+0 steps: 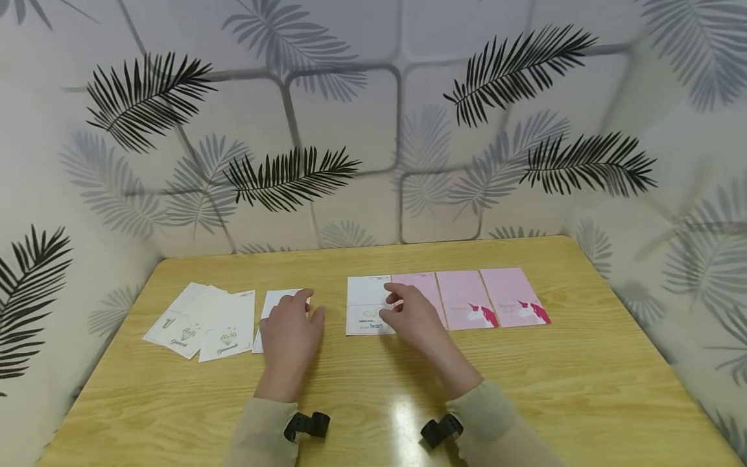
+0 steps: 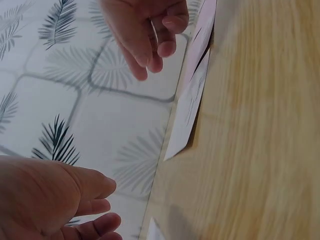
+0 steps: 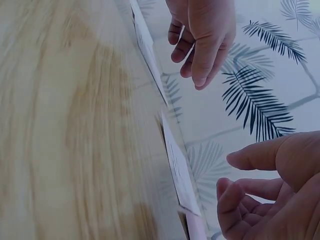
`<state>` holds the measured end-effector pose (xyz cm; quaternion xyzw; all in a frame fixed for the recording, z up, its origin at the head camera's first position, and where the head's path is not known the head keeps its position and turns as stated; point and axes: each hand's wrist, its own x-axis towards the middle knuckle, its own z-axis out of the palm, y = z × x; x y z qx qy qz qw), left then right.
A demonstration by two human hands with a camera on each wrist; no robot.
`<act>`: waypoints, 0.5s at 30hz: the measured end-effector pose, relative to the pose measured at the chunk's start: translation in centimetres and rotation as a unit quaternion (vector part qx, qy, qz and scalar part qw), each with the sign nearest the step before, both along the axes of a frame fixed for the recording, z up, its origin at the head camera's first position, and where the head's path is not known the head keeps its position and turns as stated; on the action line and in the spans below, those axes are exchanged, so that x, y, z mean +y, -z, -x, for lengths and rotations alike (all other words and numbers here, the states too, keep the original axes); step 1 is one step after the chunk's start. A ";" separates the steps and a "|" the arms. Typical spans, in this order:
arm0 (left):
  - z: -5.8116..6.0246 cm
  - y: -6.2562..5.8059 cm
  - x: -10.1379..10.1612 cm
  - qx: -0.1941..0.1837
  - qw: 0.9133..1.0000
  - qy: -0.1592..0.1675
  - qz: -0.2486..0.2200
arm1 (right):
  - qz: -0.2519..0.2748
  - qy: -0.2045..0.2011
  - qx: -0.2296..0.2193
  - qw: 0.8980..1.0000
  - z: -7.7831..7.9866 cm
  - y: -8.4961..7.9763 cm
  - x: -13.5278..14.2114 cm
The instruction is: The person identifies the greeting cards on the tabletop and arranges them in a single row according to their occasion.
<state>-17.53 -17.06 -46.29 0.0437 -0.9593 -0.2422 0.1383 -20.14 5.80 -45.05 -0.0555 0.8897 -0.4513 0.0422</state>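
Observation:
My left hand point(image 1: 290, 334) is above a white card point(image 1: 274, 299), hiding most of it. Its fingers are loosely bent with nothing between them, and the left wrist view has the hand point(image 2: 55, 202) raised off the tabletop. My right hand point(image 1: 415, 318) hovers over the border between a white card with printed lettering point(image 1: 367, 314) and a pink card point(image 1: 425, 285). In the right wrist view that hand point(image 3: 275, 195) has thumb and fingers apart, holding nothing. The lettered card point(image 3: 179, 167) lies on the table below it.
Two pink cards with unicorn heads point(image 1: 461, 295) point(image 1: 513, 292) continue the row rightward. At the left, white cards with gold diamond drawings point(image 1: 230, 324) overlap in a loose fan. The wooden table point(image 1: 362, 389) meets a leaf-patterned wall point(image 1: 350, 207) behind.

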 end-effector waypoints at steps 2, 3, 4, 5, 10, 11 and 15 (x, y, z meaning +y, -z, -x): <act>-0.2 -0.3 -1.0 -0.001 1.000 -0.006 0.000 | 0.026 -0.004 -0.009 1.000 -0.2 -0.2 -0.4; -0.3 -0.4 -1.5 -0.002 1.000 -0.009 0.001 | 0.040 -0.008 -0.014 0.999 -0.3 -0.3 -0.6; -0.4 -0.5 -2.0 -0.005 1.000 -0.013 0.000 | 0.053 -0.013 -0.020 0.998 -0.3 -0.4 -0.8; -0.5 -0.7 -2.5 -0.009 1.000 -0.017 -0.003 | 0.068 -0.019 -0.024 0.997 -0.4 -0.5 -1.0; -1.1 -1.2 -4.8 -0.033 0.999 -0.040 -0.012 | 0.126 -0.042 -0.044 0.990 -0.7 -0.4 -2.3; -1.2 -1.1 -5.2 -0.037 0.998 -0.044 -0.014 | 0.131 -0.046 -0.046 0.989 -0.7 -0.3 -2.6; -1.6 -0.9 -6.8 -0.045 0.997 -0.056 -0.017 | 0.163 -0.064 -0.055 0.983 -0.9 0.1 -4.0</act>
